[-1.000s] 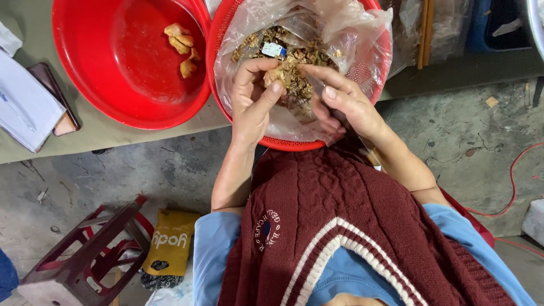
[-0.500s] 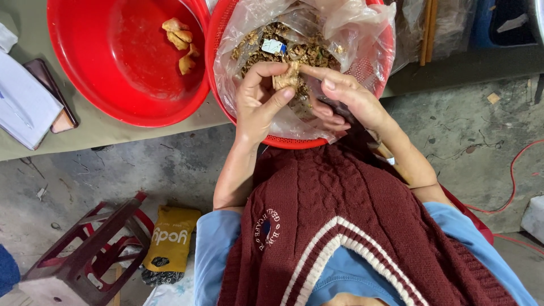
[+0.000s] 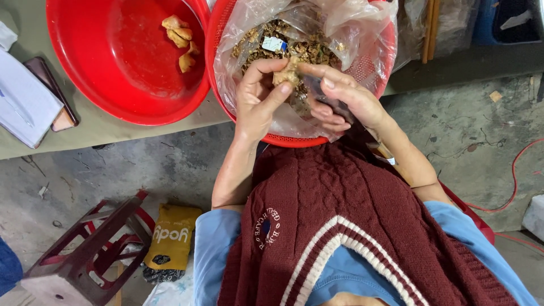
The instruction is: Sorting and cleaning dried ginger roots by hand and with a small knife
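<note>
At the far left of the table [image 3: 102,133], a white notebook [image 3: 22,105] is laid flat, with a dark phone [image 3: 51,93] tucked against its edge. Down on the concrete floor, a dark red plastic stool [image 3: 85,249] is seen tipped beside a yellow pouch [image 3: 170,235]. Back up on the table, a red bowl [image 3: 119,90] is set, and a few pale yellow peeled pieces [image 3: 180,42] are gathered near its far wall. Just to its right, touching rim to rim, a red basket [image 3: 362,68] is lined with a clear plastic bag [image 3: 351,22] and filled with brown, dirt-crusted scraps [image 3: 289,48]; a small white and blue packet [image 3: 275,44] is lying on top of the heap. Over that basket the left hand [image 3: 258,99] is raised, thumb and forefinger closed on a small tan lump [image 3: 289,73], pinched at its lower side. The same lump is met from the other side by the right hand [image 3: 345,99], whose forefinger is laid along its top while the remaining fingers are curled loosely beneath. So the lump is held between both hands, just above the scraps, near the basket's front rim. Below the hands, a maroon cable-knit vest [image 3: 340,226] over blue sleeves is seen.
</note>
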